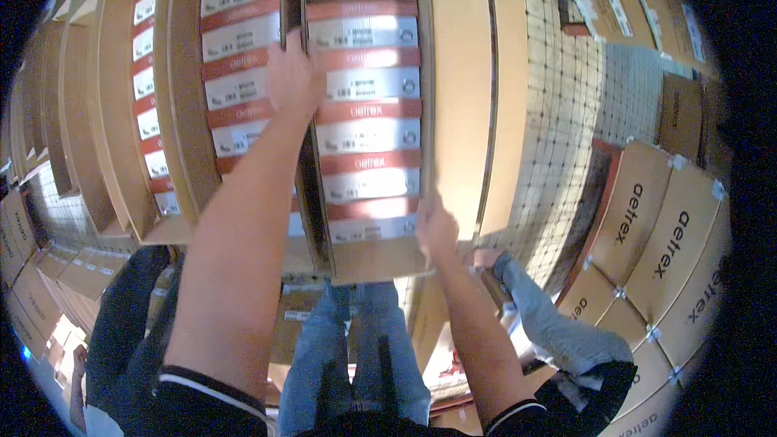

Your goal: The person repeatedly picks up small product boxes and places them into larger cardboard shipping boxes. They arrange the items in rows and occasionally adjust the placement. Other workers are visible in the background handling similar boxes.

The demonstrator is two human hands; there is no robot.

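Note:
A long open cardboard carton [376,263] stands in front of me, its near wall just beyond my legs. Inside it is a column of shoe boxes [368,137] with red lids and white end labels. My left hand [293,77] is closed over the carton's left edge, towards its far part; its fingers are partly hidden. At the near right corner, my right hand [439,231] grips the carton's right edge, slightly blurred. Both arms are stretched forward, the left one covering part of the neighbouring carton [193,105], which also holds shoe boxes.
More open cartons [121,113] stand in a row leftward. Directly right are closed tan cartons [460,73] on a wire-mesh surface [558,113]. Stacked sealed cartons [660,235] fill the far right. One person in dark trousers [125,324] is at left; another person's denim-clad limb [550,307] is at right.

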